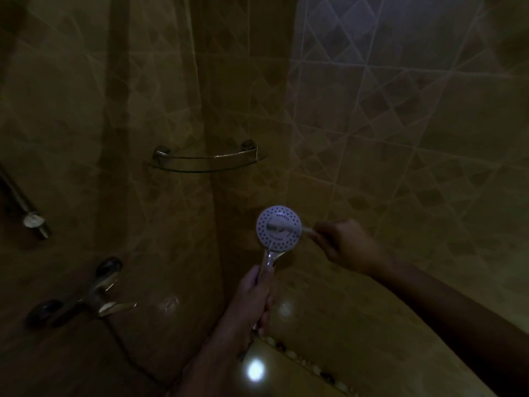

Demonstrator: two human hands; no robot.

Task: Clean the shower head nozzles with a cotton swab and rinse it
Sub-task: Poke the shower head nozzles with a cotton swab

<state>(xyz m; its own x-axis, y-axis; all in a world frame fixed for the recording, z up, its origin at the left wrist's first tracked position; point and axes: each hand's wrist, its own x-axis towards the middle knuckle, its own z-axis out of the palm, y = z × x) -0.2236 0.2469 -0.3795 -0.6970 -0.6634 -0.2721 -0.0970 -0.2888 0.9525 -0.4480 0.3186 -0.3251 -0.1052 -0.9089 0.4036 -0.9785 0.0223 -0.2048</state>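
The round white shower head (278, 228), dotted with small nozzle holes, faces me in the dim shower corner. My left hand (255, 296) is closed around its chrome handle from below and holds it upright. A thin white cotton swab (297, 228) lies across the face of the head, its tip near the centre. My right hand (345, 244) pinches the swab's outer end from the right side of the head.
A glass corner shelf (207, 161) hangs on the tiled wall above. A chrome mixer tap (86, 296) with its hose sits low on the left wall, and a slide-rail bracket (34, 220) is at the far left. A bright reflection (255, 371) shines on the floor.
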